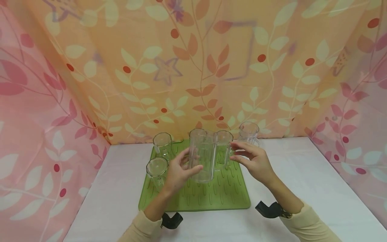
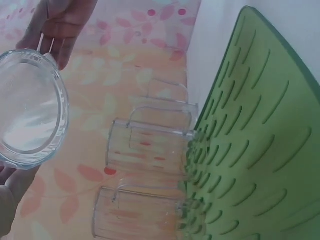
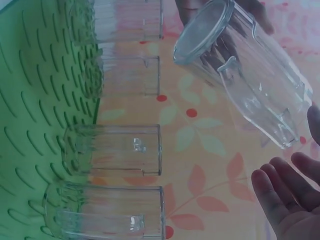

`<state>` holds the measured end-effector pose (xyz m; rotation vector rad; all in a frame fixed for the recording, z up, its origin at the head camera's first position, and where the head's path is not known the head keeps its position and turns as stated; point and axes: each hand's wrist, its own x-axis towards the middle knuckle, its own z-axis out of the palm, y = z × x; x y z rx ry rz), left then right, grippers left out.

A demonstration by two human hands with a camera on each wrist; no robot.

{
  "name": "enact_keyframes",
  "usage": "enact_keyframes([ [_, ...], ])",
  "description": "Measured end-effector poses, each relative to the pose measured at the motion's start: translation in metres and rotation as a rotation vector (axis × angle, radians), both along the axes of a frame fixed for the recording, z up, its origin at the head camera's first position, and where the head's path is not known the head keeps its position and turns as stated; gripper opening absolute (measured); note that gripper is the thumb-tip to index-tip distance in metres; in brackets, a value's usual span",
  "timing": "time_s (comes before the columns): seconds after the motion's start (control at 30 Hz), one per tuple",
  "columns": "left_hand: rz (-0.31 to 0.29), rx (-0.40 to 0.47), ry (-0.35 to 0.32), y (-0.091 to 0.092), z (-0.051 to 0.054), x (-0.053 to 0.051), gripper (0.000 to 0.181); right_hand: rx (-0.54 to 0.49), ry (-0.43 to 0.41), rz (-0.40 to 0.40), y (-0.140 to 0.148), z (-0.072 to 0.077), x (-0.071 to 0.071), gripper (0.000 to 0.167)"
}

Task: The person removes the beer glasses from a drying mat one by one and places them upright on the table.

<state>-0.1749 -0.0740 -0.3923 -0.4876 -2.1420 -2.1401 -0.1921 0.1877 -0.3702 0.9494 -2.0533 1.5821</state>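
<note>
My left hand (image 1: 179, 172) grips a clear glass mug (image 1: 202, 175) by its body and holds it over the green ridged mat (image 1: 208, 198). The thumb lies across the near side. In the left wrist view the round base of this mug (image 2: 31, 112) faces the camera; in the right wrist view the mug (image 3: 270, 65) is tilted, its handle towards my right hand. My right hand (image 1: 255, 162) hovers beside the handle, fingers extended and a little apart, holding nothing. Whether a fingertip touches the mug is hard to tell.
Two clear mugs, one farther back (image 1: 162, 143) and one nearer (image 1: 157, 167), stand at the mat's left side. Another mug (image 1: 224, 136) is behind the held one. One more mug (image 1: 249, 130) stands at the back right, beyond the mat, before the patterned cloth backdrop (image 1: 196, 67).
</note>
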Motion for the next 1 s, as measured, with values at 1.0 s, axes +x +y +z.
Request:
enact_keyframes([
  [1.0, -0.114, 0.110, 0.138, 0.001, -0.023, 0.008, 0.078, -0.036, -0.349, 0.183, 0.000, 0.004, 0.005, 0.037],
])
